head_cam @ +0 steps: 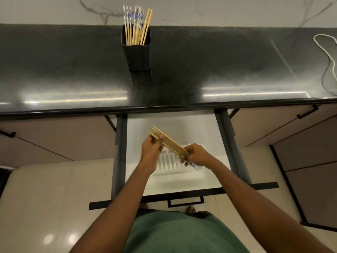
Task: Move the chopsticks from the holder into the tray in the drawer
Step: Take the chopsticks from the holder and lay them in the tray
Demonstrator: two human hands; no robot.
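A bundle of several bamboo chopsticks (pixel 168 141) lies slanted between both hands, above the open drawer. My left hand (pixel 152 149) holds the bundle near its far, upper-left end. My right hand (pixel 196 156) grips the near end, where blue-and-white patterned tips poke out below the fingers. Under the hands sits the white slotted tray (pixel 169 166) on the drawer floor, partly hidden by them. The black holder (pixel 136 50) stands on the dark counter with several more chopsticks (pixel 136 24) upright in it.
The open drawer (pixel 182 195) has dark side rails and a black handle at its front. A white cable (pixel 328 57) lies at the counter's right end. Closed cabinet fronts flank the drawer. Pale floor tiles show below.
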